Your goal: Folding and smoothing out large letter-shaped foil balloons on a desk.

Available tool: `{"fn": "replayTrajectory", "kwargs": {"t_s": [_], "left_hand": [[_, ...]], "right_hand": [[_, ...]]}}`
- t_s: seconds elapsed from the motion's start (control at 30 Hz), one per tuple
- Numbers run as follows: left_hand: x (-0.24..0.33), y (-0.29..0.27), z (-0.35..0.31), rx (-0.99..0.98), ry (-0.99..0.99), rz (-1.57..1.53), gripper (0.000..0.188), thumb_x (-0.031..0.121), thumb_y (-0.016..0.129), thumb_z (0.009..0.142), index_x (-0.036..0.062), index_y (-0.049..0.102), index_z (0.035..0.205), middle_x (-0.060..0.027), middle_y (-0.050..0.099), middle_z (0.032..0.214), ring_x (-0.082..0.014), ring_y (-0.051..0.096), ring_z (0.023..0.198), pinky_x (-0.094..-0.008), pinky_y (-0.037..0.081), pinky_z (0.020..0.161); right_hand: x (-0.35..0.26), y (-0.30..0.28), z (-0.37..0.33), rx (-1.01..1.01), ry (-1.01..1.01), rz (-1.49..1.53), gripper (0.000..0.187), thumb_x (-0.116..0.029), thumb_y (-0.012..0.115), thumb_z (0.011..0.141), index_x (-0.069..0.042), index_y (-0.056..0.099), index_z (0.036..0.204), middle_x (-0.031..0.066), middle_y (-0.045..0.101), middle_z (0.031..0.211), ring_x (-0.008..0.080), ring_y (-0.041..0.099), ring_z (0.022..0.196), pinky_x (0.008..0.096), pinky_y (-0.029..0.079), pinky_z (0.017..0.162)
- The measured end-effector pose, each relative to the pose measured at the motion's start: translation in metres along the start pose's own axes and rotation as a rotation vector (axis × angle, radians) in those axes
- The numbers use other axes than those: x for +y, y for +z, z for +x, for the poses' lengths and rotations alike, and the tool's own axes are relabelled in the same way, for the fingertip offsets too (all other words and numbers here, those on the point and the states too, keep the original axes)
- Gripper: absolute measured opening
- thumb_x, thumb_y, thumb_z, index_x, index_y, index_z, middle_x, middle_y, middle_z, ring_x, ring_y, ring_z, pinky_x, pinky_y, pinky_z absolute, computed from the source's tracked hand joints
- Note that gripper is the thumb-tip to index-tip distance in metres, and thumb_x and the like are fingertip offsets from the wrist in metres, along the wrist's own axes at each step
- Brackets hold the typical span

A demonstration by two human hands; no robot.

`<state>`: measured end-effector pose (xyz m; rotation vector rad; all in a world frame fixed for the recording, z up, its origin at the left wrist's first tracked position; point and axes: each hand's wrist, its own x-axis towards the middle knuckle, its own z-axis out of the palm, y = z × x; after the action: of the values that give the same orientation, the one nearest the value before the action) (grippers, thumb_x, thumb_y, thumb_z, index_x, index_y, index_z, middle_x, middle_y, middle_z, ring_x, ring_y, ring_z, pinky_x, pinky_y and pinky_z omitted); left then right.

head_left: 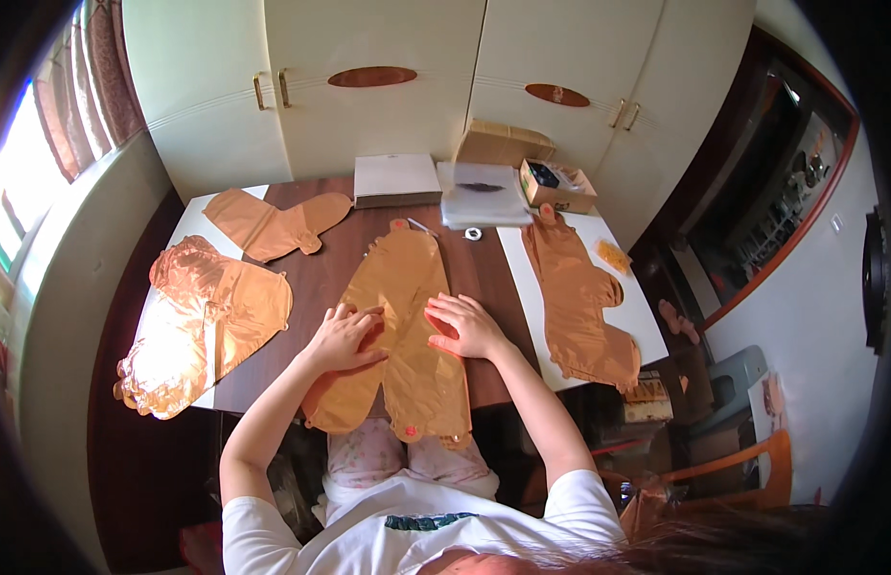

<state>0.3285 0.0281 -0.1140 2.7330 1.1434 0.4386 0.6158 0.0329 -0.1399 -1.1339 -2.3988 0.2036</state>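
Through my head view, I have the left hand (345, 337) and the right hand (467, 326) loosely spread, fingers apart from thumbs, on the long gold foil piece (414, 292). It lies flat along the middle of the desk (491, 287), its lower end past the near edge, between a crinkled foil piece (249, 311) on my left and a copper foil piece (573, 305) on my right.

Head-worn fisheye (left one) looks steeply down.
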Motion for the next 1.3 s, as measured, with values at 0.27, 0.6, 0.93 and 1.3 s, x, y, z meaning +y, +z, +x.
{"fn": "replayTrajectory", "kwargs": {"t_s": [0.27, 0.6, 0.93, 1.3], "left_hand": [[-0.004, 0.000, 0.001, -0.005, -0.009, 0.004, 0.059, 0.047, 0.063, 0.075, 0.0083, 0.052, 0.117, -0.0055, 0.049, 0.129, -0.0308, 0.044, 0.109, -0.0426, 0.034, 0.090], [0.048, -0.007, -0.021, -0.026, 0.041, 0.035, 0.048, 0.038, 0.063, 0.078, 0.0055, 0.055, 0.113, -0.0120, 0.049, 0.127, -0.0278, 0.047, 0.114, -0.0403, 0.036, 0.093], [0.137, 0.026, -0.027, 0.096, 0.168, 0.049, 0.059, 0.051, 0.056, 0.080, 0.0117, 0.052, 0.124, -0.0134, 0.046, 0.131, -0.0329, 0.042, 0.122, -0.0451, 0.034, 0.100], [0.145, 0.041, -0.025, 0.058, 0.108, 0.051, 0.067, 0.062, 0.050, 0.079, 0.0152, 0.051, 0.126, -0.0115, 0.046, 0.133, -0.0323, 0.037, 0.127, -0.0524, 0.027, 0.103]], "right_hand": [[-0.002, 0.000, 0.003, -0.028, -0.035, -0.046, 0.055, -0.045, 0.063, 0.077, -0.013, 0.056, 0.122, 0.0068, 0.050, 0.131, 0.0225, 0.041, 0.125, 0.0400, 0.028, 0.106], [-0.003, -0.002, 0.003, -0.055, -0.020, -0.036, 0.055, -0.041, 0.065, 0.077, -0.013, 0.055, 0.123, 0.0080, 0.048, 0.133, 0.0241, 0.040, 0.127, 0.0420, 0.028, 0.106], [-0.005, -0.003, 0.003, -0.059, -0.023, -0.024, 0.056, -0.042, 0.064, 0.077, -0.012, 0.055, 0.123, 0.0081, 0.048, 0.132, 0.0243, 0.040, 0.127, 0.0419, 0.028, 0.106], [0.001, -0.001, 0.004, -0.007, -0.005, 0.010, 0.050, -0.042, 0.062, 0.079, -0.011, 0.058, 0.118, 0.0071, 0.053, 0.127, 0.0232, 0.045, 0.122, 0.0393, 0.031, 0.104]]}}
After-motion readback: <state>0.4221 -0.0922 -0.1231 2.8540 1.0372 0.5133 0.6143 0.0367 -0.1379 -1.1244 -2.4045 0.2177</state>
